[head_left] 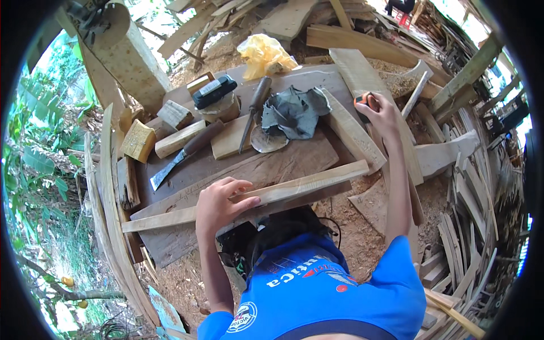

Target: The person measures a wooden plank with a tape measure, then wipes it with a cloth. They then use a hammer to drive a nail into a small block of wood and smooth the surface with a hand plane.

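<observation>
My left hand (220, 204) grips a long, pale wooden strip (306, 186), fingers over its far side and thumb along its near side. The strip lies slantwise over a weathered brown board (249, 180) at the bench's front edge. Off to the right, my right hand (382, 116) is closed around a small orange and black tape measure (365, 103), above a long plank (362, 73). Between the hands and beyond them lie a wood-handled chisel (256, 107), a broad-bladed knife (187, 153) and a crumpled grey cloth (296, 111).
Several wood blocks, one a yellowish block (138, 141), sit at the bench's left. A black-and-blue box-shaped item (215, 92) rests on a round wood piece. Behind is a crumpled yellow plastic bag (265, 55). Stacked offcuts (467, 198) fill the right side.
</observation>
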The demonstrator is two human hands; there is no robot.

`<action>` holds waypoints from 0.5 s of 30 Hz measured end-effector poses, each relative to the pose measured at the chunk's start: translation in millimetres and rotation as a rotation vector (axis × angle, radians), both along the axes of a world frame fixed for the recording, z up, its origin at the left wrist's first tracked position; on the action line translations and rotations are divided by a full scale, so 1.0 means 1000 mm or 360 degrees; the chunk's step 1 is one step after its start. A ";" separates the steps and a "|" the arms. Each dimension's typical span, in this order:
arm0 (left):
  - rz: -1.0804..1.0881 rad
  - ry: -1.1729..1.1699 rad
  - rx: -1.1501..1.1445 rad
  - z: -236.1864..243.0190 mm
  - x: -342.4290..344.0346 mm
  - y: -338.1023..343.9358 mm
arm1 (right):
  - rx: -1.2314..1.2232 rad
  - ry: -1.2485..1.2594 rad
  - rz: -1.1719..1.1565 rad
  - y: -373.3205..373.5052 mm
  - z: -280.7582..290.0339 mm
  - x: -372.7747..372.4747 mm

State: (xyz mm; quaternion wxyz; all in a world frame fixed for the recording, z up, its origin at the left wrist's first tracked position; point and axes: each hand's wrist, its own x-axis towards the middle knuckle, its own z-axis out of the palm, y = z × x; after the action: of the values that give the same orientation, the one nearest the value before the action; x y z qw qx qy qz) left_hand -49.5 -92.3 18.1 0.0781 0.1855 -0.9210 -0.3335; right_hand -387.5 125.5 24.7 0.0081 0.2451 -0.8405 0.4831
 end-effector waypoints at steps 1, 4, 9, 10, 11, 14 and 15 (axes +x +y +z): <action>0.0017 0.0012 -0.0007 0.000 0.001 0.000 | 0.0175 0.0149 -0.0033 -0.008 -0.007 -0.014; 0.0087 0.0015 -0.0031 -0.002 0.004 0.001 | 0.0630 0.0311 -0.0087 -0.036 -0.014 -0.033; 0.0141 0.0090 -0.0077 -0.008 0.006 0.001 | 0.0904 -0.0219 -0.0094 -0.063 0.003 -0.040; 0.0136 0.0087 -0.0073 -0.009 0.006 0.001 | 0.0950 -0.0200 -0.0099 -0.067 0.007 -0.036; 0.0140 0.0081 -0.0073 -0.008 0.007 0.000 | 0.0925 0.0103 -0.0103 -0.072 0.006 -0.028; 0.0132 0.0065 -0.0064 -0.009 0.007 -0.001 | 0.0510 0.0889 0.0206 -0.087 0.002 0.005; 0.0135 0.0052 -0.0060 -0.008 0.008 -0.002 | 0.0159 0.1052 0.0542 -0.094 0.002 0.016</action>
State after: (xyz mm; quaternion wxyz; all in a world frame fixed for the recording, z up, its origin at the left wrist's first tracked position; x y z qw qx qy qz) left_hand -41.7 -93.9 9.8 0.1108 0.2175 -0.9170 -0.3155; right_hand -371.2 31.9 26.3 0.1865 0.5242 -0.7622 0.3309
